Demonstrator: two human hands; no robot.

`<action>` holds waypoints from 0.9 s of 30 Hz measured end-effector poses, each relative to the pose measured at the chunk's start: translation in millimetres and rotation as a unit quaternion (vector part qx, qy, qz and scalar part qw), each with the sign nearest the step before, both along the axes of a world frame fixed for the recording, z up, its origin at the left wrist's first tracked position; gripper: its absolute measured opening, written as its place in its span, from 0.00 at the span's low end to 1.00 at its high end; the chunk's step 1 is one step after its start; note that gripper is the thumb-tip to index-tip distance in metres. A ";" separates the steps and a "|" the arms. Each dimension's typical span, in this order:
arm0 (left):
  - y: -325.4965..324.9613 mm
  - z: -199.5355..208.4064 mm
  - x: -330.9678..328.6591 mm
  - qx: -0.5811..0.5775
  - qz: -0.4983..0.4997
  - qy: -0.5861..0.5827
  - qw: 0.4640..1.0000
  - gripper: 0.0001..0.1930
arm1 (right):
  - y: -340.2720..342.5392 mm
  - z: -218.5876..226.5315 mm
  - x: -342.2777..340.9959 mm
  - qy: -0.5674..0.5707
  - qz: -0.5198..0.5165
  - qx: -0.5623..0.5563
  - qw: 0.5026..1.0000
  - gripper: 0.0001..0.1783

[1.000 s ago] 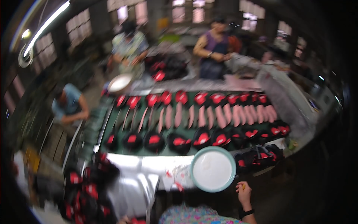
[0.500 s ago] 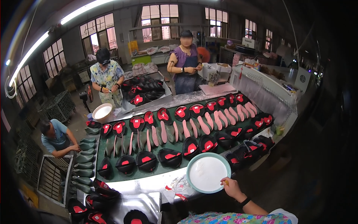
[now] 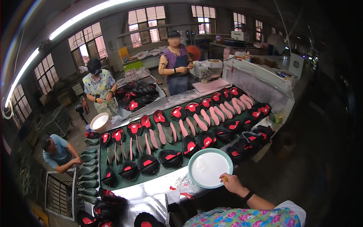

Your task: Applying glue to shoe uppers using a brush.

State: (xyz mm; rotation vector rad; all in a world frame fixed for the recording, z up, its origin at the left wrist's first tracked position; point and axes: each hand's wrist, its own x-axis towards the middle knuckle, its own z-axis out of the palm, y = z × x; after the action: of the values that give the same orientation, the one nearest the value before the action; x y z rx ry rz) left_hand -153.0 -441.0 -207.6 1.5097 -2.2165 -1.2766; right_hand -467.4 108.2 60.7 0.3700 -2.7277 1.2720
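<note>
At the right front rim of a round pale-green basin (image 3: 190,174) of white liquid, my right hand (image 3: 233,185) is closed around a short yellow handle (image 3: 225,178). What the handle ends in cannot be made out. A black band circles that wrist. My left hand is out of view. Just beyond the basin, black shoe uppers with red linings (image 3: 207,140) stand in a row on the green worktable (image 3: 130,183). Left of the basin lies a crumpled white plastic bag (image 3: 185,186) with red marks.
Pink insoles (image 3: 161,136) and dark green shoe lasts (image 3: 124,154) line the table's middle. Two people (image 3: 99,85) (image 3: 177,64) work behind it; another person (image 3: 60,153) leans at the left. More uppers (image 3: 258,111) crowd the right end, beside a white partition (image 3: 261,81).
The whole view has shifted, so the far scene sits further left. My right hand stays at the basin's rim with the yellow handle in its grip.
</note>
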 end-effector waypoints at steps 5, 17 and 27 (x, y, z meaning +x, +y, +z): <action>7.8 98.8 -23.6 -0.132 0.001 -0.007 0.991 0.17 | 14.7 2.3 1.6 0.000 -0.039 0.018 0.999 0.07; 166.4 263.5 -197.7 0.437 -0.023 0.371 0.819 0.12 | -34.9 46.8 4.3 0.123 0.050 0.043 0.990 0.12; 324.5 349.1 -265.4 0.444 -0.169 0.235 0.848 0.11 | -58.9 71.4 31.8 0.230 0.182 0.078 0.953 0.24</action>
State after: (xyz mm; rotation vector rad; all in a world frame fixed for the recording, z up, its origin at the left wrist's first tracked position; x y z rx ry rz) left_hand -418.4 -116.5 141.5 0.7808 -1.6414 -2.6834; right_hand -435.6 49.3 132.1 1.0779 -2.4229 0.8825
